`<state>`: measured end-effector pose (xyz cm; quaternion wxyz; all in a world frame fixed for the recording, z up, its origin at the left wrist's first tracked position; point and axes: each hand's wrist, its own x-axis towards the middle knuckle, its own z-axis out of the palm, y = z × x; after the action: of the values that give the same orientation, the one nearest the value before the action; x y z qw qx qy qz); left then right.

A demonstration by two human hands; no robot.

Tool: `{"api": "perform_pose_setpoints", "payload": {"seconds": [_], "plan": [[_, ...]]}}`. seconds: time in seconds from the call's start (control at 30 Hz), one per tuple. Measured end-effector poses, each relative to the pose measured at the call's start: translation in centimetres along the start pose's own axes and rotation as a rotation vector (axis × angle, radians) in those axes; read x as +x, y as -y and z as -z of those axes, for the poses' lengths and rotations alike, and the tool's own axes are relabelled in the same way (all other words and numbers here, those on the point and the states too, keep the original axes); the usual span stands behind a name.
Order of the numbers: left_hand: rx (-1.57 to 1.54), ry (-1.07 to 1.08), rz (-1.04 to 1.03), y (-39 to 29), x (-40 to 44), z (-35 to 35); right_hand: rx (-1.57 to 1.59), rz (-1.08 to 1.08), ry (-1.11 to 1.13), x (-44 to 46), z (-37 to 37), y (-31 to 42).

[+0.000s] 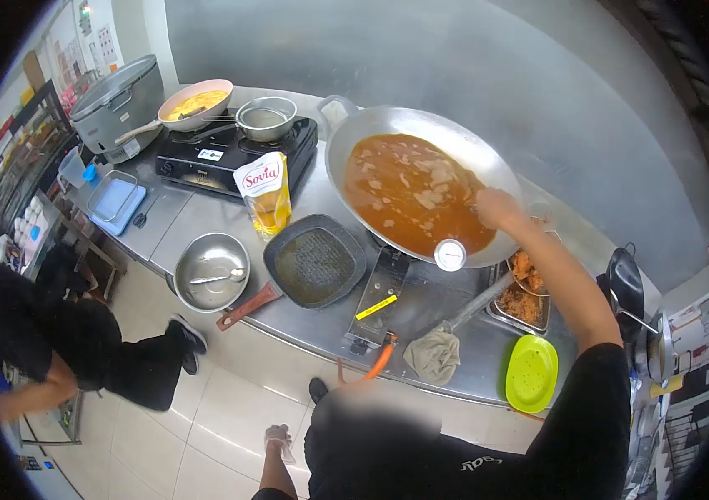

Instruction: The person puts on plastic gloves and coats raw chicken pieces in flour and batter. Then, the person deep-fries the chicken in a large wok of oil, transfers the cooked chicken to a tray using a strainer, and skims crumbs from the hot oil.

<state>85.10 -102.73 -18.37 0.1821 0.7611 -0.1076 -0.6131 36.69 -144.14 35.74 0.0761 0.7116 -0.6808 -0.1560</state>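
My right hand [498, 208] reaches over the right side of a large wok [488, 158] of brown oil [396, 200]. Its fingers are curled closed; what they hold, if anything, is hidden. Pale pieces [433, 183] float in the oil. A round dial thermometer [450, 255] sits at the wok's near rim, below that hand. Down at my side hangs my left hand [278, 435], in a clear plastic glove, with fingers curled and no object visible in it. It is away from the counter.
Along the counter stand a square grill pan [317, 262], steel bowl [208, 250], Sovia oil pouch [267, 200], black stove [204, 167], green tray [531, 372] and fried-food tray [523, 308]. A cloth [433, 354] lies at a long metal handle's end. Another person [79, 333] is at left.
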Motion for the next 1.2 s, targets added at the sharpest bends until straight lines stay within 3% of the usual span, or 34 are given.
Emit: {"api": "perform_pose_setpoints", "payload": {"seconds": [0.2, 0.3, 0.4, 0.47, 0.6, 0.7, 0.8, 0.87, 0.93, 0.97, 1.1, 1.2], "plan": [[-0.038, -0.012, -0.099, -7.6, 1.2, 3.4, 0.194, 0.175, 0.049, 0.6, 0.2, 3.9], [-0.018, 0.015, -0.102, -11.4, 2.3, 4.3, 0.490, 0.231, 0.078, -3.7, 6.2, 7.1], [-0.070, 0.126, -0.141, -12.6, 6.4, 4.9, 0.424, 0.249, 0.179, -5.0, 7.2, 7.0], [0.228, 0.061, -0.209, -14.2, 7.8, 4.2, 0.532, 0.243, 0.152, -6.7, 8.4, 6.8], [0.352, 0.096, -0.252, -17.6, 8.0, 2.2, 0.563, 0.180, 0.108, -10.3, 9.6, 6.9], [0.650, 0.187, -0.455, -15.5, 13.0, 0.1, 0.539, 0.155, 0.112, -12.2, 10.0, 6.6], [0.676, 0.190, -0.108, -19.1, 8.8, -2.7, 0.573, 0.022, 0.086, -13.9, 10.3, 6.2], [0.888, 0.315, -0.486, -14.9, 16.1, -3.5, 0.584, 0.028, 0.000, -14.5, 9.6, 4.5], [0.839, 0.338, -0.506, -14.5, 17.8, -4.6, 0.595, -0.052, -0.032, -14.6, 10.0, 3.2], [0.821, 0.353, -0.508, -14.5, 18.0, -5.0, 0.560, -0.088, 0.037, -14.2, 10.4, 1.9], [0.720, 0.352, -0.612, -15.5, 19.0, -5.0, 0.113, -0.194, -0.078, -11.2, 9.9, -2.3], [0.467, 0.268, -0.423, -18.2, 15.0, -4.2, -0.320, -0.337, -0.076, -7.9, 9.7, -3.3]]}}
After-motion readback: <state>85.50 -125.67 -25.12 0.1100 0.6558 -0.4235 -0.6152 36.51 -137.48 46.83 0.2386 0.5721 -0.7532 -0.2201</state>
